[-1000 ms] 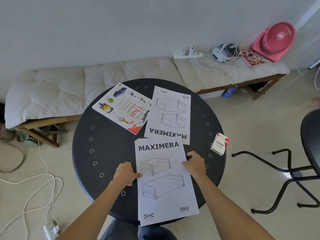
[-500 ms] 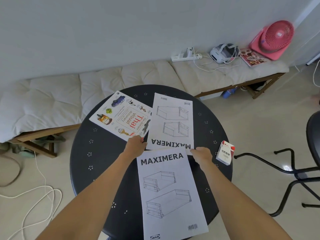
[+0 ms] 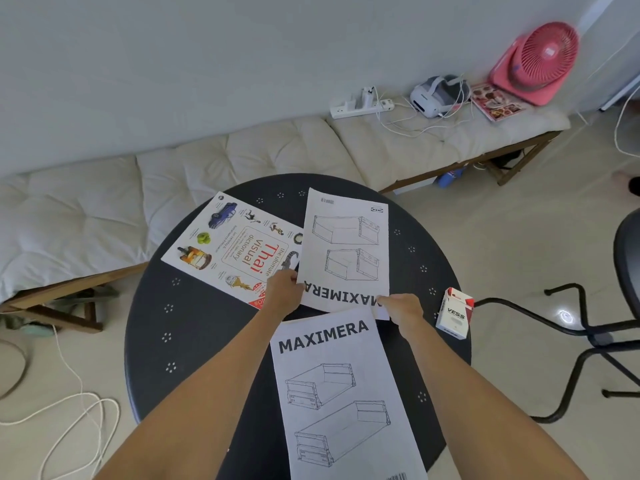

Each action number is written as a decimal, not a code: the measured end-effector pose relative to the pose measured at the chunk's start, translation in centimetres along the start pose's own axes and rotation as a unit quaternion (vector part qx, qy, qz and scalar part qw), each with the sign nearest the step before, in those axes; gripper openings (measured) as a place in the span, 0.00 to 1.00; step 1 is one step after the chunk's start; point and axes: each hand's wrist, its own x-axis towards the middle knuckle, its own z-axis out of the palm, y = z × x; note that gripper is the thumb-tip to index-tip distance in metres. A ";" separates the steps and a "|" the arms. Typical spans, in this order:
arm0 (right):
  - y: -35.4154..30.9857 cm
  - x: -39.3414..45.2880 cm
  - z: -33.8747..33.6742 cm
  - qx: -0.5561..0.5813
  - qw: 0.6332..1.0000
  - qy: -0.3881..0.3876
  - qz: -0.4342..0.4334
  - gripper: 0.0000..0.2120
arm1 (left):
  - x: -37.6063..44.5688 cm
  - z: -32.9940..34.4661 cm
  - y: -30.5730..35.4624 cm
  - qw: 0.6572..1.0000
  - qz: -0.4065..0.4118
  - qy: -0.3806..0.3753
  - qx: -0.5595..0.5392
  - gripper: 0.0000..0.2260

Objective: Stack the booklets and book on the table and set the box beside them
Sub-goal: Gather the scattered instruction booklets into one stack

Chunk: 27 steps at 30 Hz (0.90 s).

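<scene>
Far booklet pinched at its near corners by both hands

The far booklet (image 3: 346, 251), printed upside down, is gripped at its near edge: the left hand (image 3: 284, 295) is closed on one corner, the right hand (image 3: 398, 308) on the other. It overlaps the book (image 3: 228, 247). The near booklet (image 3: 339, 400) lies flat below on the round tabletop (image 3: 180, 341). The box (image 3: 454, 314) stands upright near the right rim.
</scene>
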 end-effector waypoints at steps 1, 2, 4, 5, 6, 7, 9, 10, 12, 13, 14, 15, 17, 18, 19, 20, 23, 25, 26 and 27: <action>-0.1 0.2 0.1 0.008 1.000 0.003 0.006 0.08 | 0.3 -0.1 0.4 1.000 -0.003 0.005 -0.019 0.11; -0.4 0.3 0.1 0.013 1.000 0.009 0.011 0.07 | 0.6 -0.3 0.8 0.999 -0.009 0.008 -0.044 0.12; -0.8 0.4 0.1 0.035 0.999 0.015 0.019 0.08 | 0.9 -0.9 1.6 0.997 -0.016 0.010 -0.076 0.13; -1.1 0.5 0.1 0.060 0.998 0.010 0.025 0.08 | 1.2 -1.2 1.9 0.997 -0.009 0.008 -0.079 0.13; -1.4 0.4 0.0 0.092 0.995 -0.001 0.031 0.08 | 1.5 -1.6 2.1 0.996 0.001 0.005 -0.084 0.12; -1.8 0.3 -0.1 0.122 0.992 -0.015 0.035 0.08 | 1.8 -2.0 2.2 0.996 0.009 0.006 -0.093 0.12; -2.7 0.0 -0.5 0.149 0.988 -0.038 0.027 0.08 | 2.2 -3.0 2.5 0.992 0.006 0.012 -0.122 0.10; -3.2 -0.1 -0.7 0.152 0.987 -0.046 0.017 0.08 | 2.5 -3.5 2.6 0.990 0.004 0.014 -0.138 0.09; -4.1 -0.2 -1.1 0.153 0.986 -0.060 0.000 0.09 | 2.9 -4.6 2.9 0.986 0.008 0.014 -0.165 0.09; -4.6 -0.2 -1.3 0.155 0.986 -0.066 -0.007 0.10 | 3.0 -5.1 3.2 0.985 0.009 0.005 -0.175 0.10; -5.1 -0.2 -1.4 0.159 0.985 -0.072 -0.012 0.11 | 3.0 -5.6 3.3 0.983 0.006 -0.007 -0.181 0.12; -5.5 -0.2 -1.5 0.166 0.983 -0.079 -0.016 0.11 | 3.0 -6.1 3.3 0.983 0.007 -0.023 -0.185 0.13; -6.3 -0.5 -1.7 0.184 0.979 -0.089 -0.022 0.12 | 3.0 -7.0 2.7 0.983 0.005 -0.059 -0.174 0.15; -6.6 -0.7 -1.7 0.195 0.976 -0.094 -0.022 0.12 | 2.8 -7.5 2.3 0.983 0.001 -0.072 -0.168 0.15; -6.7 -0.8 -1.8 0.207 0.973 -0.098 -0.020 0.12 | 2.7 -7.9 1.7 0.983 -0.002 -0.082 -0.166 0.16; -6.7 -1.0 -1.8 0.217 0.971 -0.102 -0.018 0.12 | 2.6 -8.3 1.1 0.983 -0.007 -0.091 -0.162 0.16; -6.0 -1.6 -2.2 0.243 0.962 -0.127 -0.006 0.13 | 1.7 -9.3 -0.2 0.978 -0.018 -0.127 -0.164 0.15; -5.2 -2.1 -2.2 0.239 0.960 -0.145 0.001 0.14 | 0.6 -9.7 -0.9 0.974 -0.033 -0.134 -0.179 0.13; -4.8 -2.4 -2.2 0.235 0.960 -0.150 0.003 0.14 | 0.0 -9.7 -1.3 0.971 -0.041 -0.128 -0.196 0.12; -4.4 -2.8 -1.9 0.236 0.960 -0.152 0.006 0.14 | -0.6 -9.5 -1.6 0.966 -0.048 -0.118 -0.225 0.11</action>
